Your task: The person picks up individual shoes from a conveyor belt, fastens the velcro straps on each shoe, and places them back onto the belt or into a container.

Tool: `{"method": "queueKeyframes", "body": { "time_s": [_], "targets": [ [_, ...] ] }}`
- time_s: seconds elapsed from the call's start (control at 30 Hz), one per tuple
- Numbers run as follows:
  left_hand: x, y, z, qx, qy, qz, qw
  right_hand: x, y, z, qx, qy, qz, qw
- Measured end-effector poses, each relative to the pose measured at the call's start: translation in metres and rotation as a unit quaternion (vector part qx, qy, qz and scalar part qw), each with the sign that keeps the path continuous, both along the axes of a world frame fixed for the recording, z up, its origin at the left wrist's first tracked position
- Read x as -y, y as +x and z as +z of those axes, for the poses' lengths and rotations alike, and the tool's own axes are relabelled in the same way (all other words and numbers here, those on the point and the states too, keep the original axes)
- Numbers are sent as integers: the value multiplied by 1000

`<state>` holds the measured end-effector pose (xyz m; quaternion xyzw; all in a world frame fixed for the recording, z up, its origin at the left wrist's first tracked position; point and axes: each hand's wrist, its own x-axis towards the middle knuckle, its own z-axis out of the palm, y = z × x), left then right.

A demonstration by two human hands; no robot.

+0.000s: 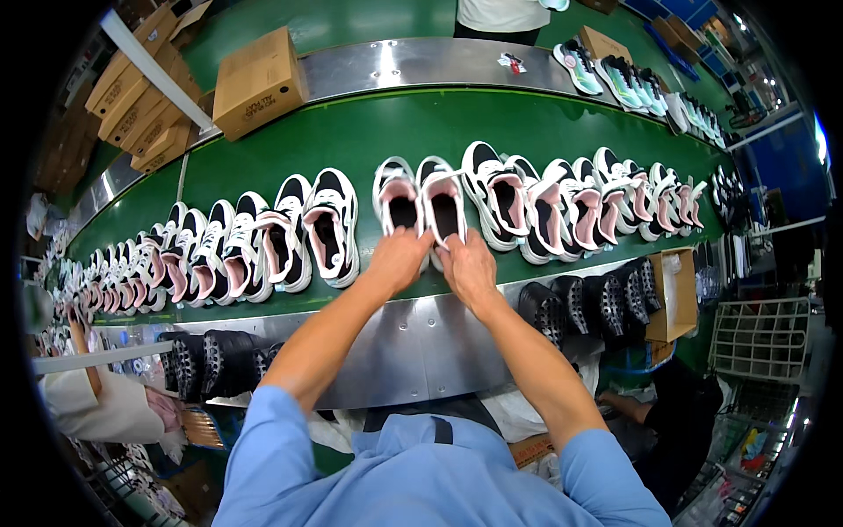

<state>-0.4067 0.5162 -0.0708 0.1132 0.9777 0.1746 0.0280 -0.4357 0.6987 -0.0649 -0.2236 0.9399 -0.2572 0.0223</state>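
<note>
A pair of black-and-white sneakers with pink linings stands in front of me on the green conveyor belt (386,123), toes pointing away. My left hand (399,261) is closed on the heel of the left sneaker (392,176). Right beside it, my right hand (468,270) grips the heel collar of the right sneaker (432,172), thumb and fingers at the opening. Both hands partly hide the heels. Nearest to the left of the pair is another matching sneaker (333,195); to the right, one more sneaker (482,167) stands close to my right hand.
Rows of like sneakers (211,246) line the belt on both sides. Black shoe lasts (606,303) and a cardboard box (674,294) sit along the metal edge (413,342). Across the belt are brown boxes (259,83) and mint-coloured sneakers (619,83). Other people work nearby.
</note>
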Motion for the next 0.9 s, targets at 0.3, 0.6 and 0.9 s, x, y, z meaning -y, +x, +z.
{"method": "queueKeyframes", "body": {
  "time_s": [0.3,0.6,0.9],
  "targets": [
    [-60,183,81,37,26,16,999,-64,185,4,39,-18,3,999],
    [-31,102,23,18,135,114,984,-227,125,102,-100,-29,-329,939],
    [-55,90,20,9,211,173,962,-396,44,50,-5,288,-350,891]
  ]
}}
